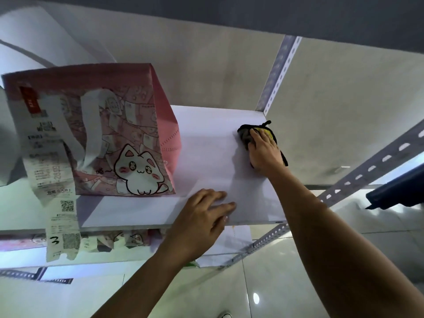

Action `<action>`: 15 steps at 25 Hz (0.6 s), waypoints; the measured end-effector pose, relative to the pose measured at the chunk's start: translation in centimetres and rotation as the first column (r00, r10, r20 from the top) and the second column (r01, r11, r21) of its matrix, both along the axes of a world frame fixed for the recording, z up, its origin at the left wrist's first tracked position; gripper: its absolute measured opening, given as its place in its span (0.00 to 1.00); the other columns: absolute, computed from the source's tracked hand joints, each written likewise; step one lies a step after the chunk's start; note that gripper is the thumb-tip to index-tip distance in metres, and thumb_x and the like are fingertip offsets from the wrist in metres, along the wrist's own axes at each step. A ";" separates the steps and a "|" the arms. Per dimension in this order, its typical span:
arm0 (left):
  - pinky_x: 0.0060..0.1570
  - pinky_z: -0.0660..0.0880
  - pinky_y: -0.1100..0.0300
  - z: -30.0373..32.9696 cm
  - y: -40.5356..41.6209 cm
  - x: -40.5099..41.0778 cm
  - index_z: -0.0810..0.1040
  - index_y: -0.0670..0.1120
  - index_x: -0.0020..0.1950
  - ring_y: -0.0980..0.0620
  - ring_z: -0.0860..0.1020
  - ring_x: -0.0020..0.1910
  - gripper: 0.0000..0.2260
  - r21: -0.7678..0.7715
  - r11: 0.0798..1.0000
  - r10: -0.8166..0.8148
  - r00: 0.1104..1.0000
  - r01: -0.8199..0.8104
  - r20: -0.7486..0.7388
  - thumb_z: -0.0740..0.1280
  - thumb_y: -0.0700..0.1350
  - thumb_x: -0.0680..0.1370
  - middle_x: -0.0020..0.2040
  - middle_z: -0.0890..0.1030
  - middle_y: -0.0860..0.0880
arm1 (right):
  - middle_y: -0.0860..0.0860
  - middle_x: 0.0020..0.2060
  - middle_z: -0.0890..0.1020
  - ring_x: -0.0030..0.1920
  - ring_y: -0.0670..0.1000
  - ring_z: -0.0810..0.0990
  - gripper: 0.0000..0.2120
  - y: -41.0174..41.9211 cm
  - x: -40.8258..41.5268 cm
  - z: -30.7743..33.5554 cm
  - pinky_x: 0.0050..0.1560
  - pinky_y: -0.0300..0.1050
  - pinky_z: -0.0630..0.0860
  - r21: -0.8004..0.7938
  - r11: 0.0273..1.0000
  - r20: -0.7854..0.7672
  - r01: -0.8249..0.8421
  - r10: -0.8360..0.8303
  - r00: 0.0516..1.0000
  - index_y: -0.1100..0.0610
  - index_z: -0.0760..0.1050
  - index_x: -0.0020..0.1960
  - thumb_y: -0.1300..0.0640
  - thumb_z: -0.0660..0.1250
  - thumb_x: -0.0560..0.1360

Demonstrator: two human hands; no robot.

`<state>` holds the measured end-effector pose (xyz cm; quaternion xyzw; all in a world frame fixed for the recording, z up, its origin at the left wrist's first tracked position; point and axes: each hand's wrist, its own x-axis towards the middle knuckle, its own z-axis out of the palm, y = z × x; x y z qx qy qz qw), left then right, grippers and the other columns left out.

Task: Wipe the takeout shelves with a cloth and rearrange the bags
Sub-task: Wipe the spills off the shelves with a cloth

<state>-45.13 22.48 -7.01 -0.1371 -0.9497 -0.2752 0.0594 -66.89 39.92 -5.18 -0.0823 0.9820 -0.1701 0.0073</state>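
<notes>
A white shelf board (pixel 206 157) fills the middle of the head view. On its left part stands a pink takeout bag (pixel 110 125) with a white cartoon cat and a long receipt (pixel 57 184) hanging off its front. My right hand (pixel 263 150) presses a dark cloth with a yellow patch (pixel 245 131) flat onto the shelf's far right corner. My left hand (pixel 204 216) rests palm down with fingers spread on the shelf's front edge, just right of the bag, holding nothing.
Perforated grey metal uprights and rails (pixel 275 72) frame the shelf on the right. A lower shelf holds another pink bag (pixel 119 241) and a white paper (pixel 231 242). A dark object (pixel 394 193) juts in at the right edge. Tiled wall lies behind.
</notes>
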 end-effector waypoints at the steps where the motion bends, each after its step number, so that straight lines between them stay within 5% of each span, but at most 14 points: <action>1: 0.72 0.61 0.58 0.1 0.0 0.0 0.77 0.54 0.69 0.49 0.68 0.69 0.16 0.003 1.000 0.003 1.000 -0.003 0.003 0.62 0.49 0.81 0.70 0.74 0.52 | 0.52 0.81 0.58 0.80 0.53 0.54 0.25 -0.2 -0.2 0.0 0.79 0.50 0.51 -0.013 0.999 0.005 -0.051 0.051 0.999 0.51 0.59 0.80 0.52 0.55 0.84; 7: 0.71 0.60 0.59 0.3 0.0 0.1 0.76 0.54 0.70 0.49 0.68 0.68 0.17 -0.031 0.999 -0.022 1.000 0.022 -0.004 0.62 0.49 0.81 0.70 0.74 0.51 | 0.48 0.80 0.59 0.81 0.48 0.54 0.24 -0.3 5.8 0.0 0.79 0.44 0.51 -0.085 0.965 -0.020 -0.246 0.246 0.969 0.47 0.62 0.79 0.53 0.57 0.84; 15: 0.69 0.63 0.58 -0.1 0.0 0.1 0.78 0.54 0.68 0.48 0.70 0.67 0.16 -0.021 1.000 -0.011 0.999 0.010 -0.041 0.61 0.50 0.81 0.68 0.76 0.50 | 0.49 0.81 0.58 0.80 0.49 0.54 0.25 1.1 13.6 -0.7 0.79 0.46 0.52 -0.071 0.990 -0.051 -0.118 0.114 0.992 0.46 0.59 0.80 0.50 0.56 0.84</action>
